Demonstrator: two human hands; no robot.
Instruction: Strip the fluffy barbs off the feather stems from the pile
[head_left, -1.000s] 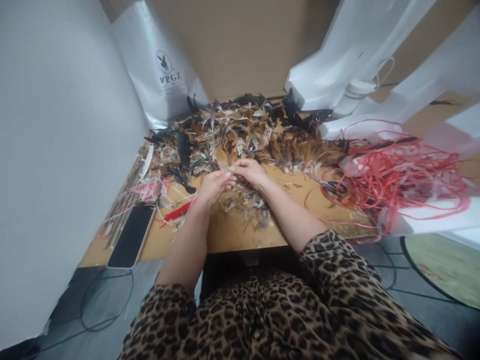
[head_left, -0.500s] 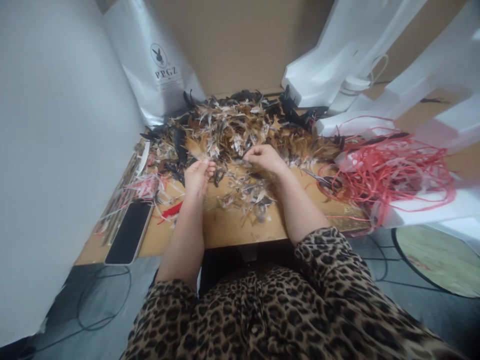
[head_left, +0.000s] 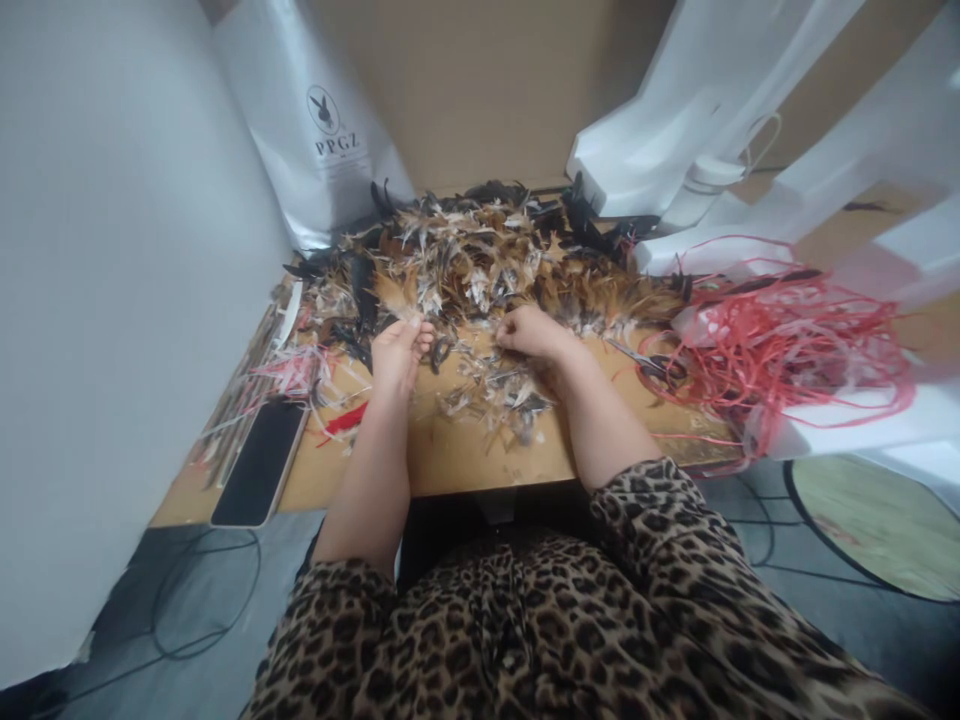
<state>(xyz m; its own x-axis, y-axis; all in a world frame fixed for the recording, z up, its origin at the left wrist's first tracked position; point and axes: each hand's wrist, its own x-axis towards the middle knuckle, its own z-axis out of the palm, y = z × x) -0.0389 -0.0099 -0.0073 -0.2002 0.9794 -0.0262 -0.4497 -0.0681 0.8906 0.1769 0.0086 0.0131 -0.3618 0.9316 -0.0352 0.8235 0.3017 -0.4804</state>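
My left hand [head_left: 400, 350] is closed in a pinch on the base of some brown feathers [head_left: 396, 295], which fan upward from the fingertips. To its right, my right hand [head_left: 531, 332] has its fingers pressed together at the front edge of a big heap of brown, white and black feathers [head_left: 480, 240]. Whatever those fingers hold, if anything, is too small to make out. Between and below the hands, loose feather scraps [head_left: 499, 395] are scattered over the wooden table [head_left: 450, 465].
A phone [head_left: 259, 465] lies at the left front, near a red strip [head_left: 346, 418]. Scissors [head_left: 652, 365] rest right of my right hand, beside tangled pink ribbon [head_left: 795, 350]. A white printed bag [head_left: 330, 150] stands behind left, and a white lidded container [head_left: 701, 190] back right.
My right hand has shifted slightly right and down, its fingers more curled. My left hand keeps its pinch on the brown feathers. The whole view has moved a little.
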